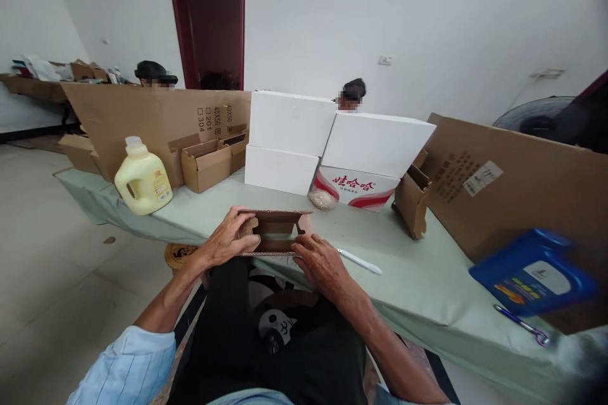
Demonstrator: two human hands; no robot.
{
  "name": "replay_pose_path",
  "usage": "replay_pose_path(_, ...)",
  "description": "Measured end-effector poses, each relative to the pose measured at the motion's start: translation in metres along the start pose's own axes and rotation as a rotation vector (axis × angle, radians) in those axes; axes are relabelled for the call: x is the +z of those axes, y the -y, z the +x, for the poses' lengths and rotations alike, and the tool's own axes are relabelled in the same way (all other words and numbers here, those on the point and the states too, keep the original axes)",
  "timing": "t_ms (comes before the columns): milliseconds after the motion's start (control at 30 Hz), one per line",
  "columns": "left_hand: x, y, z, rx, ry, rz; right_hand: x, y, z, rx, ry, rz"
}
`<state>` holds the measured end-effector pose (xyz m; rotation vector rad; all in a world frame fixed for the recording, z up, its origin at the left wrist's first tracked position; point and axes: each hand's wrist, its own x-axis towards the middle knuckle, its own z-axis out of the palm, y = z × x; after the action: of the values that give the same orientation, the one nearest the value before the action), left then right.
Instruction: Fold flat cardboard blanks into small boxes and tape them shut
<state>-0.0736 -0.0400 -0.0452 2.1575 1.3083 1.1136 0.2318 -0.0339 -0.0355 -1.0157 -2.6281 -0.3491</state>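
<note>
While both hands clasp the small cardboard box point(274, 232) at the counter point(418, 278) edge, left hand point(227, 242) gripping its left end and right hand point(323, 264) pressing its near side, it looks half-folded, flaps unclosed, finished boxes point(209, 163) waiting beyond.

A cloth-covered table point(418, 278) bears bottles point(142, 180), cardboard boxes point(206, 164), seemingly a pen point(360, 261).

Counter point(418, 278) stock: 1 yellow jug point(142, 180), 1 blue jug point(534, 273), 3 white boxes point(375, 142), 1 white pen point(360, 261), 1 purple pen point(521, 324).
</note>
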Motion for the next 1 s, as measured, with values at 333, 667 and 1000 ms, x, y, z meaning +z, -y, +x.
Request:
replay_pose_path(333,-0.005,-0.003,0.007,0.033,0.13,0.075,0.001,-0.016,-0.017,0.07,-0.15,0.061)
replay_pose_path(667,-0.015,0.023,0.001,0.107,0.169,-0.022,0.015,-0.056,-0.029,0.177,-0.33,0.398)
replay_pose_path(1000,0.003,0.031,-0.002,0.044,-0.141,-0.101,0.037,-0.053,-0.026,0.418,-0.516,0.714)
